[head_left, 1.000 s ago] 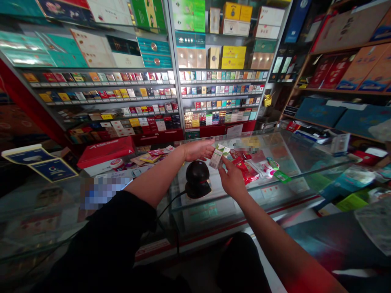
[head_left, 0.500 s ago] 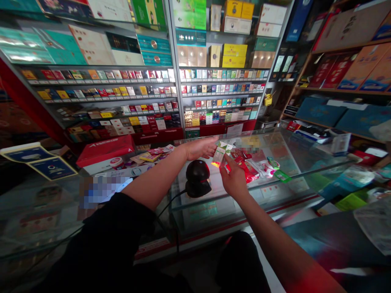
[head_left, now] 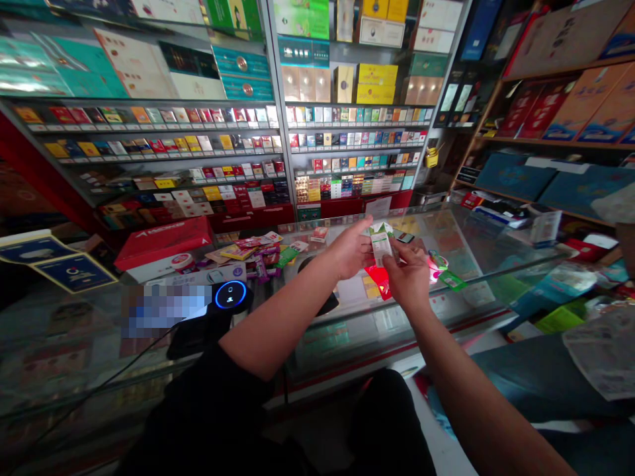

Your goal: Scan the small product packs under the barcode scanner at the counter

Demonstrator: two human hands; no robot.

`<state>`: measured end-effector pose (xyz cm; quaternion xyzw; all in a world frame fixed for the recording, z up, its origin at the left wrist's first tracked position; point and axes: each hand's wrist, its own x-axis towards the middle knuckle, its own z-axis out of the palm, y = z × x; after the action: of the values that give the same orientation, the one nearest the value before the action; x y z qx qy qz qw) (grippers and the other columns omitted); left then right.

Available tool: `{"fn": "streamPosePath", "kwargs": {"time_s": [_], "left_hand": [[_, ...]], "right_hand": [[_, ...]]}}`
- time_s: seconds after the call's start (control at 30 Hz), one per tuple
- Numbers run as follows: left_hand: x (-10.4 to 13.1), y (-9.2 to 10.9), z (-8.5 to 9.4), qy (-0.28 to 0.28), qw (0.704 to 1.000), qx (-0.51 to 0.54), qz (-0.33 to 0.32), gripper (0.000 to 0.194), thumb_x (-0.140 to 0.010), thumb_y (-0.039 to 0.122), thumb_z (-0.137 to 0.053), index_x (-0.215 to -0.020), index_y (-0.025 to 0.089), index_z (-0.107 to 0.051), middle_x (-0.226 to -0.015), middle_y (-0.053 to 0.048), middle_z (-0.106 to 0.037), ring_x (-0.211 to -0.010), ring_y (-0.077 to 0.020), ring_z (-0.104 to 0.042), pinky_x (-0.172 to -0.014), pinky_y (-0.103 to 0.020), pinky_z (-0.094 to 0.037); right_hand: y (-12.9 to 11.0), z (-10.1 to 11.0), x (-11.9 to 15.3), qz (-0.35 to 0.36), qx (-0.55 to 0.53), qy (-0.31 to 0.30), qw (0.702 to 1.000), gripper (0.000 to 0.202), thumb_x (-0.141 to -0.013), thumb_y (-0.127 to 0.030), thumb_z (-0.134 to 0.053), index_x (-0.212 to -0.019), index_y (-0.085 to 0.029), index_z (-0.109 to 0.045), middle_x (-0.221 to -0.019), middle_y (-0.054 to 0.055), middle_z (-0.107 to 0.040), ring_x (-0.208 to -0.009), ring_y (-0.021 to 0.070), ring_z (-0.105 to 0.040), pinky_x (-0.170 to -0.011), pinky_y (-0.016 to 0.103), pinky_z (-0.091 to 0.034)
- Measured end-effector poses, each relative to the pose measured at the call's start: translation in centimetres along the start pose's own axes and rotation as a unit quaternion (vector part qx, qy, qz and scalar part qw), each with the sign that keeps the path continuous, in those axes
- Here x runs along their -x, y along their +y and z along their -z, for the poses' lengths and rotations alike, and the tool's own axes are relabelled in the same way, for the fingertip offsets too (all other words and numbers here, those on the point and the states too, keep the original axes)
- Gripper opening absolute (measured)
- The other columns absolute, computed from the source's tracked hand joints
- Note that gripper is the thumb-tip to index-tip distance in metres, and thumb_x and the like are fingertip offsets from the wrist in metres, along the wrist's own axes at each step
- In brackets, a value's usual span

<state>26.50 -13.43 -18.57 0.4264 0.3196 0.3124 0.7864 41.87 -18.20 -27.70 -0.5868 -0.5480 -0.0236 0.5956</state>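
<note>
A small white-and-green box (head_left: 381, 243) is held over the glass counter, its printed side facing me. My right hand (head_left: 411, 274) pinches it at the lower right, thumb across the front. From the left, my left hand (head_left: 353, 252) grips its edge, fingers partly hidden behind it and thumb pointing up. Under my left forearm sits a black scanner (head_left: 328, 305), mostly covered. A red packet (head_left: 380, 281) lies on the counter just beneath the box. Right of my right hand are a pink-and-white tub (head_left: 436, 266) and a green wrapper (head_left: 452, 280).
Candy packets (head_left: 248, 248) and a red box (head_left: 166, 241) lie on the counter's left half. A round blue-lit device (head_left: 231, 295) stands near a blurred screen (head_left: 166, 311). Shelves of small packs (head_left: 188, 142) line the back. A person's leg (head_left: 520, 370) is at right.
Both hands and the box have moved right, away from the scanner. My left forearm now covers most of the scanner. The orange-red glow on the box's lower edge is gone.
</note>
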Motion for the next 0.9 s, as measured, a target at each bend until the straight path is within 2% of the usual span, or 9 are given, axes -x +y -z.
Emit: {"fn": "streamPosePath", "kwargs": {"time_s": [0.1,0.2,0.4,0.5,0.7,0.9], "left_hand": [[0.1,-2.5,-1.1,0.025,0.996,0.08,0.0,0.052,-0.096,0.062,-0.056,-0.111,0.014,-0.071,-0.111,-0.016,-0.075,-0.104,-0.0274,-0.069,-0.097,-0.038,-0.05],[0.7,-5.5,-1.5,0.055,0.991,0.123,0.004,0.044,-0.096,0.057,-0.058,-0.106,0.015,-0.069,-0.119,-0.016,-0.071,-0.113,-0.0263,-0.067,-0.102,-0.036,-0.048],[3.7,-12.0,-0.7,0.038,0.991,0.122,0.027,0.045,-0.083,0.057,-0.07,-0.103,0.017,-0.069,-0.132,-0.016,-0.068,-0.126,-0.0314,-0.062,-0.109,-0.041,-0.041],[5.1,-14.5,-0.1,0.047,0.991,0.118,0.03,0.049,-0.075,0.057,-0.076,-0.104,0.018,-0.07,-0.134,-0.015,-0.067,-0.125,-0.0334,-0.063,-0.106,-0.042,-0.04],[7.2,-16.9,0.9,0.082,0.991,0.109,0.018,0.059,-0.065,0.057,-0.085,-0.106,0.017,-0.071,-0.13,-0.016,-0.068,-0.12,-0.0338,-0.065,-0.103,-0.042,-0.041],[10.8,-16.9,1.7,0.089,0.993,0.078,0.012,0.044,-0.067,0.051,-0.088,-0.095,0.019,-0.078,-0.12,-0.015,-0.074,-0.112,-0.0318,-0.068,-0.099,-0.041,-0.045]], "right_hand": [[1.6,1.0,-0.2,-0.001,0.043,-0.008,0.999,0.045,-0.085,-0.033,-0.064,-0.124,-0.019,-0.08,-0.11,0.012,-0.072,-0.103,0.0267,-0.065,-0.101,0.045,-0.055],[3.6,1.6,0.0,0.01,0.083,-0.022,0.996,0.042,-0.083,-0.032,-0.063,-0.118,-0.017,-0.082,-0.108,0.015,-0.072,-0.102,0.0278,-0.066,-0.1,0.046,-0.055],[7.9,1.5,0.3,0.052,0.18,-0.068,0.98,0.036,-0.092,-0.031,-0.057,-0.112,-0.015,-0.082,-0.107,0.018,-0.07,-0.102,0.0277,-0.063,-0.097,0.041,-0.053],[9.0,1.2,0.0,0.068,0.217,-0.104,0.968,0.032,-0.095,-0.032,-0.058,-0.111,-0.017,-0.081,-0.108,0.017,-0.07,-0.105,0.0275,-0.062,-0.097,0.039,-0.051],[8.4,1.0,-0.1,0.101,0.289,-0.13,0.943,0.031,-0.1,-0.033,-0.057,-0.113,-0.019,-0.081,-0.119,0.016,-0.069,-0.103,0.0264,-0.063,-0.094,0.04,-0.048],[8.1,0.9,-0.2,0.118,0.303,-0.141,0.935,0.031,-0.096,-0.034,-0.059,-0.114,-0.019,-0.079,-0.119,0.017,-0.071,-0.109,0.0308,-0.062,-0.102,0.045,-0.045]]}}
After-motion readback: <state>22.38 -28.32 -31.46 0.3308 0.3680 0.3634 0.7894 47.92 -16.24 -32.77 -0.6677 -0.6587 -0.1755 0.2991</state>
